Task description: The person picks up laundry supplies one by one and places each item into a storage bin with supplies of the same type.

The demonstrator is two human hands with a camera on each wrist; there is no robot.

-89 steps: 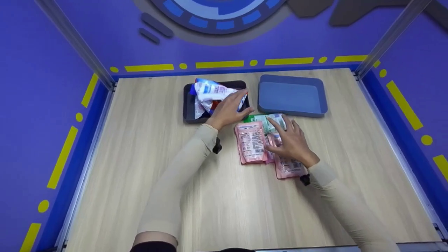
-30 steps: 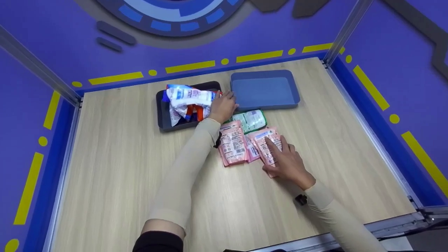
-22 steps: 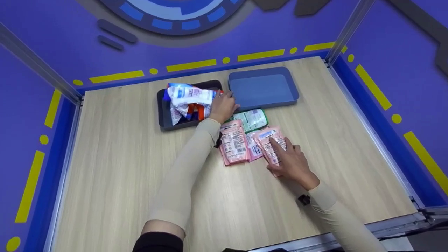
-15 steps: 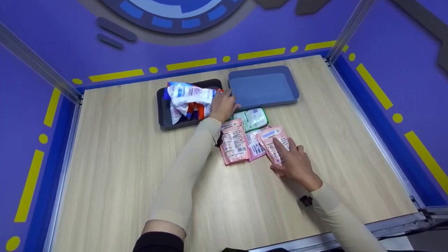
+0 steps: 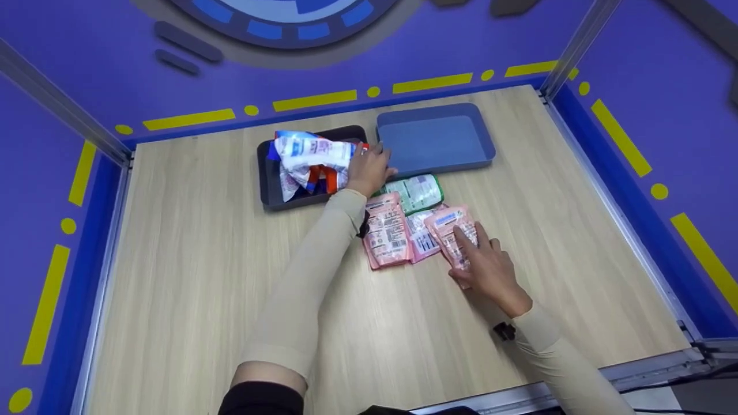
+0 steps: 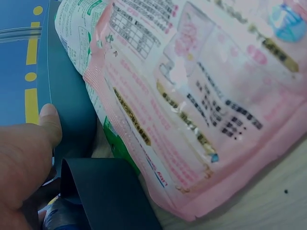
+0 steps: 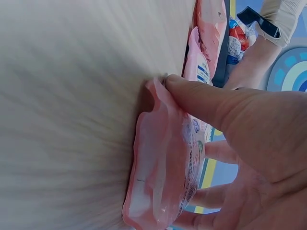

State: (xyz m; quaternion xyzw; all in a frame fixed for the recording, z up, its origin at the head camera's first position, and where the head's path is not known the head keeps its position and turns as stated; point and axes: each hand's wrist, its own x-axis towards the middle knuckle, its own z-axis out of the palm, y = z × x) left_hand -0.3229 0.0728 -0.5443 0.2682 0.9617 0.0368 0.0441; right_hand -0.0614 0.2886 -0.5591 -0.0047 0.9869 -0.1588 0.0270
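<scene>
At the dark tray (image 5: 263, 176), left hand (image 5: 369, 168), spread and hold unclear; right hand (image 5: 490, 266), half curled, grips pink pouch (image 5: 447, 231). Likely grasping step; next move needs firm pinch.

A pale wooden bench (image 5: 202, 259) spreads under the left hand (image 5: 369, 168) and the right hand (image 5: 490, 268). Past both is a purple-blue back wall (image 5: 438, 49) with yellow dashes (image 5: 314, 101) and a big round blue shape (image 5: 282, 22). More purple-blue walls (image 5: 40, 173) stand left and right of the hands, with metal posts (image 5: 63, 102) in the far corners.
</scene>
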